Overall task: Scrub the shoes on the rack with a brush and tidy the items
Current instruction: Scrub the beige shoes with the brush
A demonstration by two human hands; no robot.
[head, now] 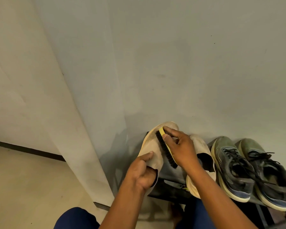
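Fingers: left hand grips beige shoe | right hand grips brush

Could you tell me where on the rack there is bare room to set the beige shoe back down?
The rack's left end, left of the second beige shoe, is bare. Rightward it is crowded: that shoe sits close beside two grey sneakers.

Left hand: forearm rising from bottom centre, fingers curled into the opening of a beige shoe, thumb laid flat on its upper. Right hand: forearm coming in from lower right, crossing above the left wrist; fingers and thumb gripping a yellow-backed brush, bristles against the shoe.
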